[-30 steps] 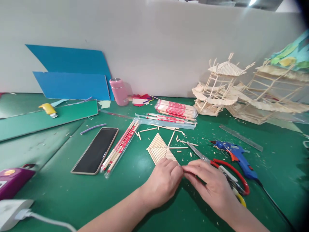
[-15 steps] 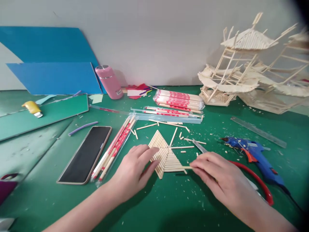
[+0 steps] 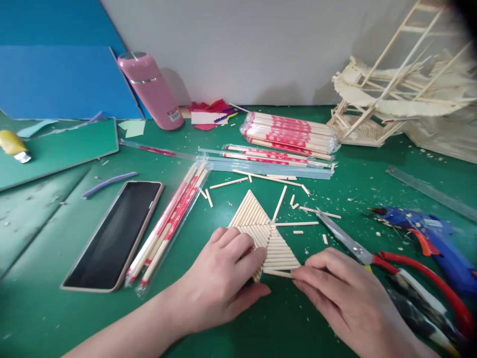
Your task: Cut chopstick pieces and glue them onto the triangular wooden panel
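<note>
A person's left hand [image 3: 219,278] lies flat, fingers spread, its grip open, pressing the lower left edge of a panel of glued sticks [image 3: 263,236] that rests flat at the center of a green desk [image 3: 55,308]. The right hand [image 3: 346,293], at 3 o'clock from the left, pinches 1 loose stick [image 3: 278,272] between thumb and fingertips and holds it against the panel's bottom edge. Scissors with red handles [image 3: 357,251] lie just beyond the right hand at 1 o'clock, and a blue glue gun [image 3: 421,231] sits farther out at 2 o'clock. A phone [image 3: 114,233] lies face up at 9 o'clock from the panel, beside wrapped chopsticks [image 3: 171,221]. More wrapped chopsticks in a bundle [image 3: 288,134] sit at 12 o'clock, a pink bottle [image 3: 151,89] leans at 11 o'clock, and a stick model [image 3: 391,94] stands at 2 o'clock near the wall.
</note>
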{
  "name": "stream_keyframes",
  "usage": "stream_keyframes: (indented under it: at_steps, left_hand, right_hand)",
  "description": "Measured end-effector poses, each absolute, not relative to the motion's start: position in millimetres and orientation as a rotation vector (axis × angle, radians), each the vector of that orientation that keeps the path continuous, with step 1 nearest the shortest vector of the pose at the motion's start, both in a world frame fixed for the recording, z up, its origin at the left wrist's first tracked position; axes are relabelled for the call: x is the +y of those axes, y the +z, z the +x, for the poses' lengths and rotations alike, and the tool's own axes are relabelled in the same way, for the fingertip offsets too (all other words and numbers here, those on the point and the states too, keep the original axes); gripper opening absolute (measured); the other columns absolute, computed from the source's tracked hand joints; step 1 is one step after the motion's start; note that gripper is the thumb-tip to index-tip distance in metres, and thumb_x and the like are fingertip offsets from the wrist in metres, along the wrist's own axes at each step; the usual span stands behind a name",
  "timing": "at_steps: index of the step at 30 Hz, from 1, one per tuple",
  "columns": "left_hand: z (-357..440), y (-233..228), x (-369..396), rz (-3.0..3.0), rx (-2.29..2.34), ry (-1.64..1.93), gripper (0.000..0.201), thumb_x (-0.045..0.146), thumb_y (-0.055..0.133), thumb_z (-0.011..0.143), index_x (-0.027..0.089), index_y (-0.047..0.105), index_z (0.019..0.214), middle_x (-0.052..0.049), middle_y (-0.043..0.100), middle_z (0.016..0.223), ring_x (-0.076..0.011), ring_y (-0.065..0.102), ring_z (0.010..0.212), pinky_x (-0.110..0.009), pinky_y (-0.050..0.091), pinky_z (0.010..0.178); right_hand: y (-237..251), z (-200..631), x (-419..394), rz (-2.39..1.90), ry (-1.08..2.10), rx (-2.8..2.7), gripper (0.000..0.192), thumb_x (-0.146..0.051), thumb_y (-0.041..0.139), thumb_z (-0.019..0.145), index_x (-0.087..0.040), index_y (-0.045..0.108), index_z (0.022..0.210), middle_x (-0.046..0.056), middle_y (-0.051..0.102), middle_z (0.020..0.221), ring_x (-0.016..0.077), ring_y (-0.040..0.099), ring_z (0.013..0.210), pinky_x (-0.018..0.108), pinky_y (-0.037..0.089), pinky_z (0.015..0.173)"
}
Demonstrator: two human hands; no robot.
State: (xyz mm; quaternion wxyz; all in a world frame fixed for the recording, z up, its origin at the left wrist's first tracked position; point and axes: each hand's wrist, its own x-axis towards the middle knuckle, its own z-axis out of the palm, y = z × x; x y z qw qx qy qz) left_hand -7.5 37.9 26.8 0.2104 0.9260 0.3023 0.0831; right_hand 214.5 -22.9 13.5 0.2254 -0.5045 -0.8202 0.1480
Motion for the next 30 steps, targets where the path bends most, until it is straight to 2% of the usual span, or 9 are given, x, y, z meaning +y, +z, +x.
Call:
stream_keyframes:
  at_steps: [19,30]
  left_hand:
    - [-3,22,36,2.556,0.836,0.357,0.024,0.032,0.048,0.083,0.016,0.055,0.100,-0.004,0.053,0.080,-0.0192,0.045,0.071,-0.035,0.032,0.063]
    - [5,13,23,2.590,0.850,0.535,0.009,0.015,0.047,0.083,0.016,0.056,0.083,-0.002,0.054,0.072,-0.0160,0.043,0.064,-0.033,0.032,0.061]
  right_hand:
    - [10,211,-23,-1.389,0.373,-2.250,0.014,-0.016,0.051,0.083,-0.022,0.064,0.085,0.000,0.058,0.074,0.0104,0.054,0.064,0.022,0.046,0.059]
    - [5,208,-26,-1.435,0.420,-2.171,0.016,-0.015,0.050,0.084,-0.021,0.063,0.091,0.002,0.059,0.078,0.0098,0.057,0.066,0.021,0.047,0.058]
